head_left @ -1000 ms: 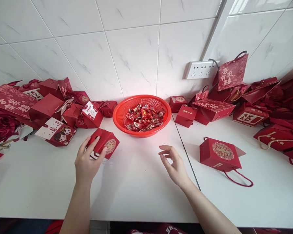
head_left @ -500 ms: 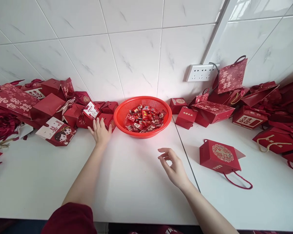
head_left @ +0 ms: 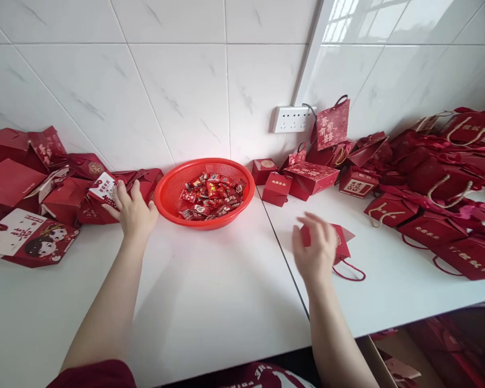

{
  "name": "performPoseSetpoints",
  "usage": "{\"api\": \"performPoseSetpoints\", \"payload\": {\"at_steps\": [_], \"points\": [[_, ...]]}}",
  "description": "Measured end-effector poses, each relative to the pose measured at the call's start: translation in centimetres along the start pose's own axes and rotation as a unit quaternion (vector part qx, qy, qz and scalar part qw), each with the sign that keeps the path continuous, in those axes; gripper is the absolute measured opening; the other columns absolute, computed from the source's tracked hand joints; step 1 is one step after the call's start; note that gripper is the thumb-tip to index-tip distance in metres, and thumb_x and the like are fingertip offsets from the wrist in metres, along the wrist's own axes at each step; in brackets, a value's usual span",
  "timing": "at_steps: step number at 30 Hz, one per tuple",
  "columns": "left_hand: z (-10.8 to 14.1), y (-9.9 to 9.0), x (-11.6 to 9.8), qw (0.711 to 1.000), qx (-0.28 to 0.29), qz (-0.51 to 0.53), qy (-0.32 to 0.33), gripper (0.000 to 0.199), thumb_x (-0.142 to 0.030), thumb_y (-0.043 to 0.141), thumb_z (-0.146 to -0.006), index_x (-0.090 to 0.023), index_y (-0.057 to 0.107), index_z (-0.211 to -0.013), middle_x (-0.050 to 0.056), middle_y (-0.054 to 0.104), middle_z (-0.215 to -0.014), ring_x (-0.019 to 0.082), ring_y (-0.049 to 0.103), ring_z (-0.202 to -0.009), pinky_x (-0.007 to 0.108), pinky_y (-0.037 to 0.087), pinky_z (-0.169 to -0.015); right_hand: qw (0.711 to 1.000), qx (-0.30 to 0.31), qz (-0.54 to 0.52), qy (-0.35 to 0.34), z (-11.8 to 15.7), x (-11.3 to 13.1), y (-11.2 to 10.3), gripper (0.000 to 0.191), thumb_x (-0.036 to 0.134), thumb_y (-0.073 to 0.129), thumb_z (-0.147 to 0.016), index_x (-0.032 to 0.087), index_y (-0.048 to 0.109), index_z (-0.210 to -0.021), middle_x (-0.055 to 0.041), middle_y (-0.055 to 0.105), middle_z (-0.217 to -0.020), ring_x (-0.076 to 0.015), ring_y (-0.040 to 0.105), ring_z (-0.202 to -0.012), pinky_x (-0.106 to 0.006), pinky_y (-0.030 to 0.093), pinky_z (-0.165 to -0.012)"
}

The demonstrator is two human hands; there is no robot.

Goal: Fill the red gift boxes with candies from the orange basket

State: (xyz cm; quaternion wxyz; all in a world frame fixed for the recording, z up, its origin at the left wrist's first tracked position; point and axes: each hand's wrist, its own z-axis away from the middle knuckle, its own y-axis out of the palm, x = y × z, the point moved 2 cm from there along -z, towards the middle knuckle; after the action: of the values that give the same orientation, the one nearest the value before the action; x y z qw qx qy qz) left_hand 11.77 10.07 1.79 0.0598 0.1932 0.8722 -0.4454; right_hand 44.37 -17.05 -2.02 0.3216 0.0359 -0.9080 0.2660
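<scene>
Fingers spread, my left hand (head_left: pixel 135 213) hovers at or over a small red gift box with a white panel (head_left: pixel 102 188); contact cannot be made out. To its right stands a red plastic basket (head_left: pixel 167 205) holding wrapped candies (head_left: pixel 212 196). My right hand (head_left: pixel 316 242) is raised with fingers apart and slightly blurred. It partly hides a red gift box with a rope handle (head_left: pixel 341 245) on the white table (head_left: pixel 202 280). Whether it touches that box I cannot tell. Neither hand holds anything that I can see.
More red gift boxes (head_left: pixel 62 199) crowd the left side. Others (head_left: pixel 313 178) stand against the tiled wall, with a heap of them (head_left: pixel 438 226) at the right. A power strip (head_left: pixel 294 119) is on the wall. Below the table edge, a carton (head_left: pixel 382 355) holds red items.
The view has turned to the right. My right hand has moved over to the red gift box with the rope handle. The left hand stays by the left boxes, fingers spread.
</scene>
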Motion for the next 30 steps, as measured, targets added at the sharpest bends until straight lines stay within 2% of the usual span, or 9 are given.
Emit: {"api": "performPoseSetpoints", "payload": {"at_steps": [3,7,9,12,15,17,21,24,30], "points": [[2.9,-3.4,-3.0,0.995,-0.072,0.040,0.062,0.056,-0.030,0.058,-0.090,-0.016,0.046,-0.143,0.019,0.030,-0.158,0.039,0.024,-0.148,0.068,0.007,-0.119,0.974,-0.032,0.150,0.167,-1.2,-3.7,-2.7,0.063,0.049,0.065,-0.085,0.018,0.048,-0.138,-0.0216,0.042,-0.150,-0.0440,0.038,-0.137,-0.070,0.025,-0.107],[6.9,-5.3,-6.3,0.977,-0.086,0.096,0.168,0.048,-0.027,0.063,-0.088,-0.018,0.055,-0.135,0.015,0.040,-0.153,0.035,0.033,-0.145,0.055,0.019,-0.122,0.926,0.098,0.192,0.309,-1.2,-7.4,-3.5,0.093,0.061,0.066,-0.078,0.010,0.035,-0.149,-0.0321,0.047,-0.142,-0.0513,0.050,-0.123,-0.075,0.030,-0.099],[8.7,-5.2,-7.8,0.962,-0.067,0.135,0.226,0.045,-0.024,0.064,-0.087,-0.020,0.058,-0.131,0.013,0.043,-0.151,0.034,0.038,-0.143,0.053,0.022,-0.122,0.945,0.121,0.143,0.267,-1.1,-7.2,-2.7,0.089,0.054,0.067,-0.078,0.012,0.034,-0.149,-0.0289,0.054,-0.135,-0.0474,0.055,-0.118,-0.068,0.041,-0.093],[11.0,-5.0,-10.0,0.936,-0.013,0.201,0.287,0.044,-0.021,0.063,-0.087,-0.023,0.057,-0.131,0.011,0.048,-0.147,0.032,0.047,-0.137,0.049,0.036,-0.117,0.974,0.203,0.045,0.086,-0.9,-3.7,-1.1,0.072,0.037,0.068,-0.081,0.020,0.041,-0.146,-0.0183,0.063,-0.127,-0.0382,0.058,-0.116,-0.057,0.049,-0.092],[12.9,-5.1,-11.6,0.911,0.058,0.261,0.313,0.045,-0.019,0.060,-0.089,-0.024,0.053,-0.133,0.011,0.050,-0.144,0.028,0.052,-0.131,0.045,0.044,-0.110,0.905,0.402,-0.087,-0.106,-0.4,1.2,-0.8,0.049,0.031,0.062,-0.089,0.028,0.054,-0.137,-0.0084,0.067,-0.123,-0.0282,0.063,-0.111,-0.047,0.052,-0.094],[13.9,-5.0,-12.0,0.897,0.097,0.284,0.324,0.045,-0.020,0.058,-0.091,-0.025,0.051,-0.134,0.011,0.052,-0.142,0.028,0.053,-0.130,0.045,0.046,-0.108,0.857,0.463,-0.171,-0.148,-0.7,3.6,-1.7,0.035,0.033,0.059,-0.094,0.030,0.060,-0.129,-0.0043,0.071,-0.113,-0.0221,0.068,-0.099,-0.039,0.056,-0.088],[15.4,-4.0,-11.8,0.890,0.130,0.297,0.320,0.044,-0.021,0.057,-0.091,-0.025,0.050,-0.135,0.012,0.051,-0.142,0.029,0.052,-0.130,0.046,0.047,-0.107,0.897,0.388,-0.180,-0.113,-2.9,4.7,-2.3,0.026,0.038,0.056,-0.096,0.026,0.067,-0.117,-0.0043,0.073,-0.105,-0.0209,0.070,-0.090,-0.037,0.058,-0.082],[16.1,-3.0,-11.5,0.891,0.147,0.287,0.318,0.046,-0.022,0.058,-0.091,-0.024,0.048,-0.136,0.013,0.050,-0.143,0.029,0.050,-0.132,0.047,0.045,-0.109,0.931,0.321,-0.142,-0.097,-3.6,3.6,-0.1,0.024,0.038,0.057,-0.095,0.025,0.067,-0.113,-0.0063,0.071,-0.107,-0.0237,0.068,-0.098,-0.040,0.056,-0.085],[16.4,-2.3,-11.1,0.904,0.102,0.245,0.335,0.058,-0.023,0.059,-0.090,-0.025,0.040,-0.144,0.014,0.044,-0.150,0.032,0.043,-0.139,0.051,0.037,-0.114,0.905,0.330,-0.144,-0.227,-0.3,2.5,5.5,0.018,0.026,0.055,-0.096,0.026,0.064,-0.112,-0.0077,0.070,-0.117,-0.0255,0.061,-0.114,-0.048,0.047,-0.098]]}}
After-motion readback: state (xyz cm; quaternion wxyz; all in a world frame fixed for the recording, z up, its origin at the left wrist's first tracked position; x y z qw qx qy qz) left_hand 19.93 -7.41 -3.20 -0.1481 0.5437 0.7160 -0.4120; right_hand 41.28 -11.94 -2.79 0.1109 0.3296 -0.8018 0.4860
